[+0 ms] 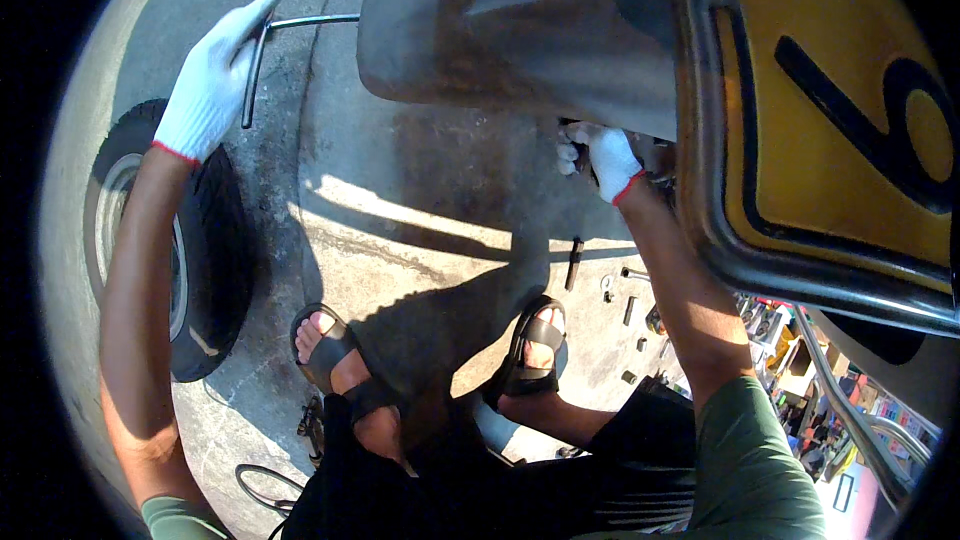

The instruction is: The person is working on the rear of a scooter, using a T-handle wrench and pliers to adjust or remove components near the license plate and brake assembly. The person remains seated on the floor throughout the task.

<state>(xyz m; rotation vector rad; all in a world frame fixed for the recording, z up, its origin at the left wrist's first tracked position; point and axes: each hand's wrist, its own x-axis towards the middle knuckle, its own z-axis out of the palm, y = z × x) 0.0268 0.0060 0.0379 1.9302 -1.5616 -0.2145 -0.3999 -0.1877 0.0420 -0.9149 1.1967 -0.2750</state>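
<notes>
My left hand [210, 80], in a white red-cuffed glove, grips a metal T-handle [249, 105] at the upper left. Its long shaft [320, 18] runs right and disappears behind a dark vehicle flap or body panel [510, 50]. Just under that panel's lower edge, my right hand [605, 155], gloved the same way, has its fingers curled around a part in shadow that I cannot make out. A framed yellow plate [800, 160] with black markings stands to the right of that hand and over the forearm's side.
A loose tyre on a rim [215, 250] lies at the left. Dark bars and sockets [575, 260] lie on the concrete beside my sandalled feet. Assorted tools and boxes [790, 360] crowd the lower right behind metal tubes [840, 400]. A looped hose or cable [260, 470] lies at the bottom left.
</notes>
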